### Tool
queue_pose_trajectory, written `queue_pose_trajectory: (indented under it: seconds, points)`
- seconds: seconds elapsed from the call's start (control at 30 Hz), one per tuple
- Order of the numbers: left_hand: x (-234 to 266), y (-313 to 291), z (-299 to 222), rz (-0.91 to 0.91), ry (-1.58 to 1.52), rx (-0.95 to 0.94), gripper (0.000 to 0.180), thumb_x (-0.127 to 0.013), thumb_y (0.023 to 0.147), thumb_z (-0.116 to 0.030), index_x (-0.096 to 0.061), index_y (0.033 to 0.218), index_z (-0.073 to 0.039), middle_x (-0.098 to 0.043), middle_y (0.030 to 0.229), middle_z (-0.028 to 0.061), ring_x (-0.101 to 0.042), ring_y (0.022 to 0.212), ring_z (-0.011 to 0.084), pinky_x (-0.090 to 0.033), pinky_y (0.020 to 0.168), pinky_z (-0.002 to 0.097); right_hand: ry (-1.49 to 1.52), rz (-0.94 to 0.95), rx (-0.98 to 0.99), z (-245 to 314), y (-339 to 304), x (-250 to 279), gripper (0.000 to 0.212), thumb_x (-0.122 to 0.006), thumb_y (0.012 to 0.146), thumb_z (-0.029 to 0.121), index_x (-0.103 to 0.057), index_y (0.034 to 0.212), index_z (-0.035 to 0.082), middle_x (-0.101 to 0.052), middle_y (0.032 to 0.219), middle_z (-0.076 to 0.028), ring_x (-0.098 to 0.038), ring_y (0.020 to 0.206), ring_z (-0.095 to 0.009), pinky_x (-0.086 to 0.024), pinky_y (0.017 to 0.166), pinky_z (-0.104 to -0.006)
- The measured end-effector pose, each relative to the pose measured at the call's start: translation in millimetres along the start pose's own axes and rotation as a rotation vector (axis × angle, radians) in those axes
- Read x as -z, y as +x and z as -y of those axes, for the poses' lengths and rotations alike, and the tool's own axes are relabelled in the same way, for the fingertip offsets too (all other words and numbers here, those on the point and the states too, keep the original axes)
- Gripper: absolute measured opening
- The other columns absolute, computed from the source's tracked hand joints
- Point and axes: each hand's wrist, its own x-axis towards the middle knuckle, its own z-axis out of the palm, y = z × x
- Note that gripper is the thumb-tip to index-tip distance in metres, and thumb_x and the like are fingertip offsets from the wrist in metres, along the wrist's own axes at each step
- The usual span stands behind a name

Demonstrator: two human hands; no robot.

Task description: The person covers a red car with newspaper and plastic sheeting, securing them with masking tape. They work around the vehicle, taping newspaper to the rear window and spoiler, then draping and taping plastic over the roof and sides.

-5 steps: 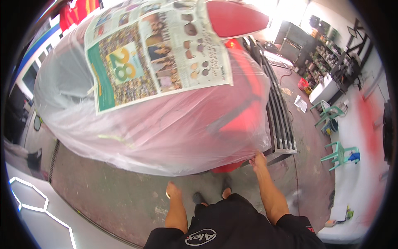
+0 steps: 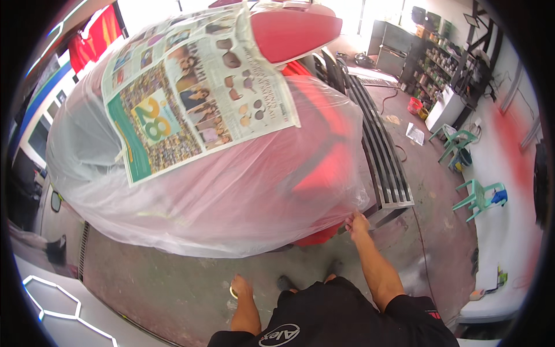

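Thin, clear plastic sheeting [image 2: 231, 196] drapes over a red car, its loose lower edge sagging along the near side. Printed newspaper [image 2: 173, 110] lies on top of the sheeting, beside a bare red panel [image 2: 295, 32]. My right hand [image 2: 357, 224] is closed, pinching the sheeting's edge at the car's near right corner, close to a dark slatted metal frame [image 2: 388, 150]. My left hand [image 2: 241, 286] hangs low, closed around a pale yellow roll of tape [image 2: 233, 291], of which only the rim shows. That hand is apart from the sheeting.
Green plastic chairs [image 2: 478, 196] stand by the white wall at right. Shelves [image 2: 442, 66] of cans rise at the far right, with a red bucket [image 2: 414, 105] and a white paper [image 2: 414, 133] on the floor. A hose [image 2: 425, 254] runs along the floor right of me.
The view has shifted, so the car and newspaper appear lower and further left. My right hand keeps its pinch on the sheeting edge. The tape roll shows more clearly at my left hand.
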Motion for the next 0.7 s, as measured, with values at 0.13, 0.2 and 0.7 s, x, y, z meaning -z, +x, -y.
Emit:
queue_pose_trajectory:
  seconds: [0.13, 0.2, 0.7]
  points:
    - [9.6, 16.3, 89.6, 0.025, 0.816, -0.331, 0.031, -0.069, 0.100, -0.031, -0.075, 0.121, -0.010, -0.079, 0.118, 0.0159, -0.076, 0.115, 0.0330, -0.061, 0.097, 0.0455, -0.193, -0.024, 0.056, -28.6, -7.5, 26.9, 0.020, -0.064, 0.109, 0.036, -0.068, 0.105, 0.017, -0.068, 0.089, 0.004, -0.067, 0.076, -0.012, -0.051, 0.066, -0.0348]
    - [6.8, 3.8, 107.0, 0.147, 1.299, -0.633, 0.030, -0.063, 0.103, -0.030, -0.075, 0.121, -0.010, -0.079, 0.118, 0.0160, -0.077, 0.110, 0.0361, -0.061, 0.095, 0.0473, -0.460, 0.107, 0.096, -55.7, -14.9, 62.4, 0.029, -0.069, 0.106, 0.035, -0.075, 0.107, 0.006, -0.073, 0.092, -0.001, -0.068, 0.083, -0.014, -0.055, 0.073, -0.0368]
    - [-237.0, -159.9, -9.2, 0.858, 0.711, -0.855, 0.046, -0.059, 0.106, -0.042, -0.078, 0.122, -0.003, -0.079, 0.117, 0.0224, -0.075, 0.112, 0.0391, -0.058, 0.097, 0.0433, -0.651, 1.041, -0.181, -138.9, 0.8, 440.7, 0.050, -0.049, 0.115, 0.033, -0.060, 0.152, 0.001, -0.066, 0.147, -0.014, -0.057, 0.137, -0.023, -0.043, 0.118, -0.0406]
